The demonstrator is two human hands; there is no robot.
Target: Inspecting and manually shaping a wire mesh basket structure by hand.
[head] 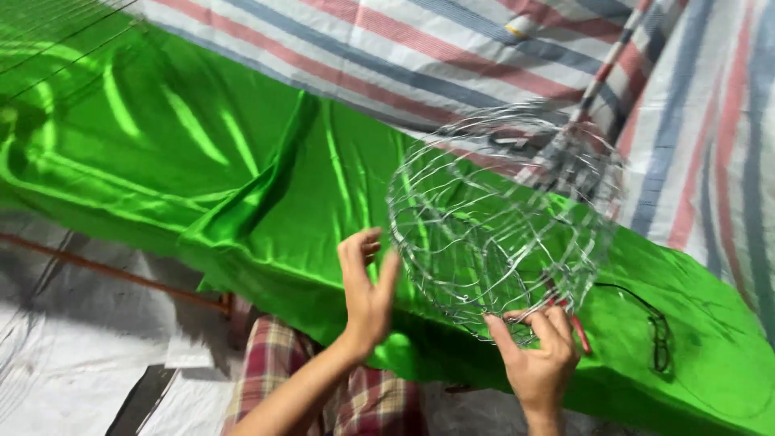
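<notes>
Head view. You hold a round wire frame (500, 230), a ball-shaped cage of thin silvery wire, lifted clear above the green satin cloth (202, 161), so that its whole curve can be reached from either side; it hangs over the near edge of the cloth, toward the right. Its outline is blurred, so the exact weave of the wires cannot be read.

Your left hand (367, 287) is open, fingers spread and slightly curled, the palm turned toward the left flank of the frame. The fingertips lie just beside the wires; whether they touch cannot be told. Placed so, the hand appears to steady or turn the frame rather than carry it.

Your right hand (541, 351) is closed around the bottom rim of the frame, with fingers pinched on the lowest wires, and bears its weight from beneath. A red-handled tool (578, 331) shows just beside these fingers; whether the hand grips it as well cannot be told.

On the cloth, near its right end, lies a loop of dark cord (658, 331), apart from the frame. Beyond the far edge of the cloth lies a striped sheet (484, 56) in red, blue and white. Below the near edge a checked garment (278, 363) shows, above a pale floor covering (64, 363).
</notes>
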